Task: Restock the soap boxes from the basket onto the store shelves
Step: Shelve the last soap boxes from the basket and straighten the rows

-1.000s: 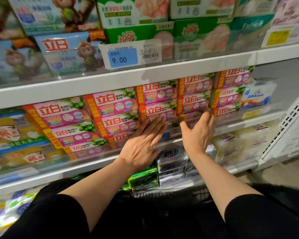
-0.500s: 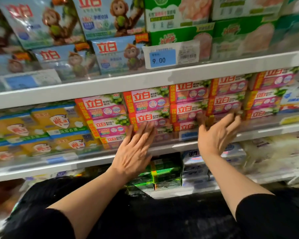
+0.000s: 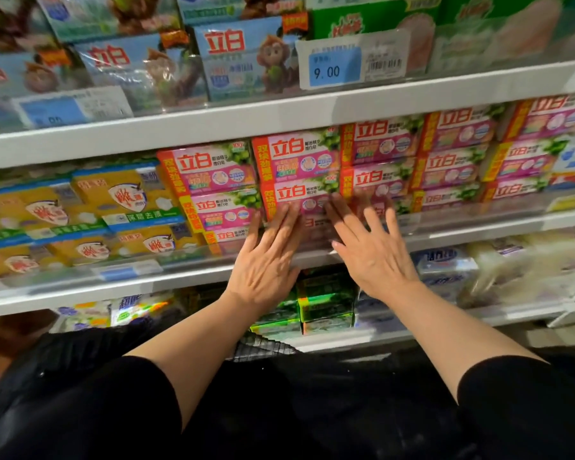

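Pink and red soap boxes [image 3: 299,161] stand stacked in several columns on the middle shelf [image 3: 478,227]. My left hand [image 3: 266,260] lies flat with straight fingers against the front of the lower boxes of one column. My right hand [image 3: 372,250] is beside it, fingers spread and straight, touching the lower boxes just to the right. Neither hand holds a box. A bit of dark mesh [image 3: 263,348], perhaps the basket, shows between my forearms; most of it is hidden.
Yellow soap packs [image 3: 113,200] fill the same shelf to the left. Blue monkey-print packs [image 3: 246,58] and green boxes [image 3: 379,24] sit on the upper shelf behind a 9.00 price tag [image 3: 334,63]. Green soaps [image 3: 326,303] and white packs [image 3: 445,263] fill the lower shelf.
The view has swung left along the shelf. My right hand has moved left to lie next to my left hand, and both now press one middle column of pink boxes.
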A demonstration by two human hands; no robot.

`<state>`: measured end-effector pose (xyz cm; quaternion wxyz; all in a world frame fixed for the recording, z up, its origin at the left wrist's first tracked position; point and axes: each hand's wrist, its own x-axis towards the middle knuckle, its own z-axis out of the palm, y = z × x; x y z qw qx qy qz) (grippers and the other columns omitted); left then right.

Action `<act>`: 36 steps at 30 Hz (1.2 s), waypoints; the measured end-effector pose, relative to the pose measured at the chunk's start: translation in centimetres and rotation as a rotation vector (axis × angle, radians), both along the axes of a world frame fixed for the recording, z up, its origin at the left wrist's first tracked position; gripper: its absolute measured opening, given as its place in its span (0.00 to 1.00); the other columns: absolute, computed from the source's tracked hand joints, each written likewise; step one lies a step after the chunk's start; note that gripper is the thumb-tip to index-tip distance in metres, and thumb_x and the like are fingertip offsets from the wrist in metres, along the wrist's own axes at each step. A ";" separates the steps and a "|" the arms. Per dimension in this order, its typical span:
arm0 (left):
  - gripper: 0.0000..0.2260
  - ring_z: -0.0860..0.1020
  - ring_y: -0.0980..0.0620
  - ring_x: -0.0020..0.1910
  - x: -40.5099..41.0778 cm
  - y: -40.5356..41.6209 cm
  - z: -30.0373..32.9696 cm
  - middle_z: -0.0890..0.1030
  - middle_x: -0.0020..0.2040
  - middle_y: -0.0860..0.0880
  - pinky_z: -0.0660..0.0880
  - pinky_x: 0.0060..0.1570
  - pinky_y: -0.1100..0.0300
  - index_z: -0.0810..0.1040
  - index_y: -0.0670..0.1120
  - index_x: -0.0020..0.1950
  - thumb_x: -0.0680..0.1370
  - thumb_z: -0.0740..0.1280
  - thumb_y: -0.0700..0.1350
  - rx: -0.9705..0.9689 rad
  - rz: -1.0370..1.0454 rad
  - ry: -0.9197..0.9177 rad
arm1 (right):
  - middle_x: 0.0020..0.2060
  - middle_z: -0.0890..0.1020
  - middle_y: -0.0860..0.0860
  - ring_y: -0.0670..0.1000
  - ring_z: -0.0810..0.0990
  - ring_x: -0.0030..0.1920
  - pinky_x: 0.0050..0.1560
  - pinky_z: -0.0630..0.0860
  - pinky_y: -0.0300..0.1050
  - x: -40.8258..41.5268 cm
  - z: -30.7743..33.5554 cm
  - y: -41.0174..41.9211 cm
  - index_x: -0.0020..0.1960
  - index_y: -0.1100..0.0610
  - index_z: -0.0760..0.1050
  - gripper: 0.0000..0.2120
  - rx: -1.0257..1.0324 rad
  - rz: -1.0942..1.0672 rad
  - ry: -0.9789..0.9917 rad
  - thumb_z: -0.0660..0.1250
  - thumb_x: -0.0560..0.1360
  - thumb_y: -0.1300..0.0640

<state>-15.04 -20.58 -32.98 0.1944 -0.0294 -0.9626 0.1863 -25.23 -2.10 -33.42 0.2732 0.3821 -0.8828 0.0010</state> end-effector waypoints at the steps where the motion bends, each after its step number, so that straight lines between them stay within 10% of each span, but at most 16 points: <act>1: 0.40 0.46 0.45 0.79 0.3 0.3 -0.2 0.46 0.80 0.44 0.40 0.75 0.42 0.45 0.44 0.79 0.75 0.63 0.55 0.025 -0.008 -0.011 | 0.72 0.69 0.54 0.59 0.59 0.70 0.68 0.57 0.65 0.1 -0.6 0.8 0.73 0.57 0.64 0.26 -0.028 0.004 -0.011 0.50 0.79 0.47; 9: 0.34 0.54 0.47 0.77 2.5 6.2 -7.4 0.61 0.77 0.43 0.50 0.75 0.45 0.65 0.41 0.75 0.70 0.66 0.46 0.060 -0.232 -0.364 | 0.59 0.74 0.61 0.62 0.70 0.60 0.62 0.68 0.59 3.4 -7.2 9.3 0.63 0.64 0.69 0.24 -0.454 -0.549 -0.305 0.71 0.71 0.55; 14: 0.38 0.36 0.47 0.78 1.6 9.7 -9.6 0.35 0.78 0.47 0.35 0.75 0.54 0.37 0.44 0.78 0.78 0.60 0.44 0.330 -0.090 -0.498 | 0.62 0.71 0.62 0.62 0.68 0.63 0.63 0.65 0.54 4.4 -9.4 12.7 0.65 0.65 0.66 0.33 -0.594 -0.820 -0.600 0.74 0.70 0.48; 24: 0.42 0.43 0.52 0.78 -0.6 13.5 -11.9 0.39 0.80 0.48 0.41 0.71 0.66 0.35 0.43 0.78 0.79 0.66 0.46 0.838 0.094 -0.336 | 0.76 0.57 0.57 0.58 0.57 0.75 0.71 0.60 0.51 1.6 -11.6 14.1 0.78 0.57 0.48 0.45 -0.738 -0.589 -0.727 0.72 0.72 0.47; 32: 0.44 0.61 0.46 0.75 -1.8 14.2 -12.7 0.59 0.78 0.45 0.61 0.70 0.53 0.44 0.43 0.80 0.75 0.71 0.46 0.812 0.112 -0.173 | 0.78 0.42 0.50 0.53 0.48 0.77 0.71 0.59 0.48 -0.5 -12.6 12.0 0.78 0.50 0.38 0.44 -0.775 -0.486 -0.687 0.67 0.77 0.51; 36: 0.42 0.53 0.45 0.77 -2.5 13.9 -12.9 0.56 0.79 0.47 0.56 0.71 0.46 0.44 0.45 0.80 0.77 0.69 0.50 0.761 0.188 -0.202 | 0.78 0.40 0.51 0.56 0.48 0.77 0.72 0.56 0.49 -1.2 -13.4 11.9 0.78 0.50 0.37 0.42 -0.720 -0.477 -0.662 0.65 0.78 0.51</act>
